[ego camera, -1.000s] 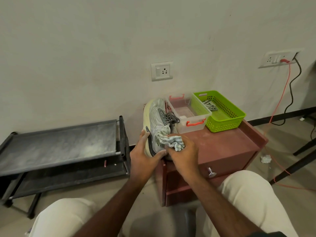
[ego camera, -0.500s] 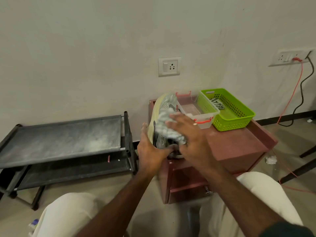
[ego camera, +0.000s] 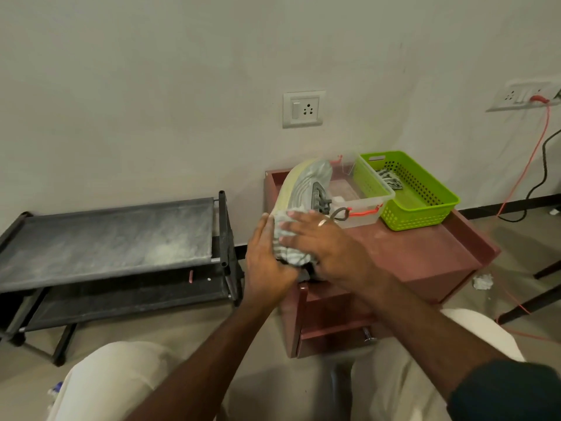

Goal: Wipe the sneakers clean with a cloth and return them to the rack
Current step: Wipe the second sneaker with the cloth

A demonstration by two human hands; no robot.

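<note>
A grey sneaker (ego camera: 306,183) with a pale yellow sole stands tilted on its heel at the left front corner of a red-brown cabinet (ego camera: 425,253). My left hand (ego camera: 267,265) holds it at the heel and sole, thumb wrapped round the back. A light striped cloth (ego camera: 290,253) lies against the shoe's side. My right hand (ego camera: 331,247) presses the cloth flat with its fingers spread straight. The black two-tier shoe rack (ego camera: 106,238) stands to the left of the cabinet, dusty, with no shoes on it.
On the cabinet behind the sneaker sit a clear plastic box (ego camera: 364,192) and a green basket (ego camera: 425,205) holding something striped. An orange cable (ego camera: 528,165) hangs from a wall socket. Crumpled paper (ego camera: 482,281) and dark furniture legs (ego camera: 531,305) are on the floor at right.
My right hand went from gripping the bunched cloth near the heel to pressing it flat against the shoe's side, higher up. The left hand stayed on the heel.
</note>
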